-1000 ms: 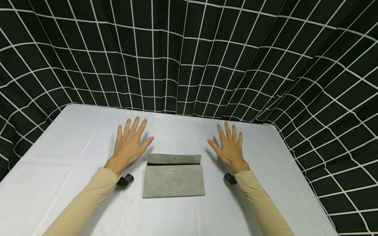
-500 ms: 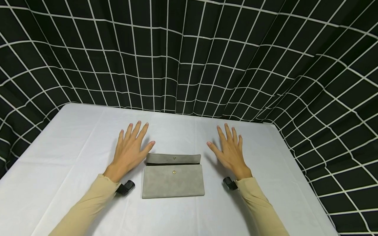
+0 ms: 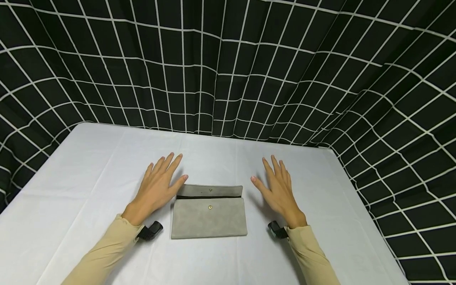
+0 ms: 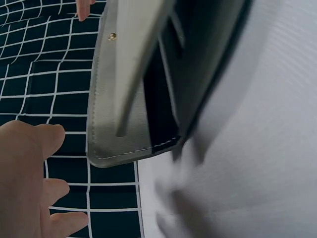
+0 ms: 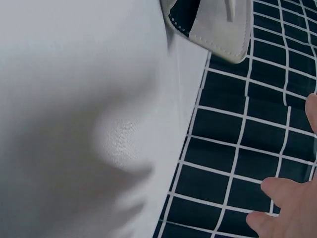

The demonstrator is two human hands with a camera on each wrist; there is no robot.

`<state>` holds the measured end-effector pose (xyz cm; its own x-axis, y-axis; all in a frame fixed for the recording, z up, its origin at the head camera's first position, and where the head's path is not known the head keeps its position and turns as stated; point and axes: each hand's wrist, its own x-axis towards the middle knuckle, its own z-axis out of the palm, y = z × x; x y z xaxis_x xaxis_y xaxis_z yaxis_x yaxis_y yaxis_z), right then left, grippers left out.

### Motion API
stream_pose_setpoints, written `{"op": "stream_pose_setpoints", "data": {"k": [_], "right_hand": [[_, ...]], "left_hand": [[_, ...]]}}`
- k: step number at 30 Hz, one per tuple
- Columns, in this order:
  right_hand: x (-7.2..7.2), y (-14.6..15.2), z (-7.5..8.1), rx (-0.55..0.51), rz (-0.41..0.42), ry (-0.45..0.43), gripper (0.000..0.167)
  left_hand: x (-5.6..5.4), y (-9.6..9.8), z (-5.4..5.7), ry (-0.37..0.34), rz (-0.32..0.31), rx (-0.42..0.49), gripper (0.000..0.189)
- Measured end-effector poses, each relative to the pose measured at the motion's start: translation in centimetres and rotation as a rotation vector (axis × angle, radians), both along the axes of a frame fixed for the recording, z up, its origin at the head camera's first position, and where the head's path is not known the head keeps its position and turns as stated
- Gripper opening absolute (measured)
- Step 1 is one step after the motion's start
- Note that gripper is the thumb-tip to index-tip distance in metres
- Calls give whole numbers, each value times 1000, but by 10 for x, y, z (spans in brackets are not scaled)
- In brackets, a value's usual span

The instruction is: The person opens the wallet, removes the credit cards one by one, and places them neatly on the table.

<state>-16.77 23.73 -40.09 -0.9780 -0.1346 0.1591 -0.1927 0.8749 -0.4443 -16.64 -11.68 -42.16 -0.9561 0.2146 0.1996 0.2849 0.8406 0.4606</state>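
A long grey wallet [image 3: 210, 221] lies on the white table, its flap [image 3: 228, 191] lifted at the far side and a brass snap on its front. Beside its far left corner is my left hand [image 3: 153, 192], fingers stretched out and holding nothing; in the head view the thumb tip overlaps the flap's corner. My right hand [image 3: 279, 194] hovers apart from the wallet on its right, fingers extended and thumb spread toward it. The left wrist view shows the wallet [image 4: 104, 124] from its end, with a dark gap under the flap. Only a corner of the wallet [image 5: 223, 34] shows in the right wrist view.
A white cloth covers the table [image 3: 228, 261]. Behind and at both sides hangs a black curtain [image 3: 199, 79] with a white grid, meeting the table's far edge. Each wrist carries a small black camera, one by the left sleeve [image 3: 103, 245], one by the right sleeve [image 3: 310, 249].
Both hands have drawn back a little toward the body. The left thumb has come nearer the wallet's flap, and the fingers of both hands are less spread. The wallet lies still.
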Motion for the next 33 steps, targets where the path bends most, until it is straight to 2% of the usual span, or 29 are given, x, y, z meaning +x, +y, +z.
{"op": "stream_pose_setpoints", "data": {"k": [8, 14, 18, 26, 33], "right_hand": [[11, -1, -2, -36, 23, -39, 76], [16, -1, -5, -55, 51, -53, 77], [18, -1, -6, -75, 73, -63, 75], [22, -4, -8, -171, 152, -109, 61], [23, -10, -7, -268, 197, -147, 43]], "left_hand": [[2, -1, 7, -72, -59, 42, 68], [4, -2, 15, -103, -93, 76, 66], [5, -3, 15, -107, -115, 106, 64], [7, -2, 15, -151, -165, 167, 63], [6, -2, 14, -189, -175, 204, 49]]}}
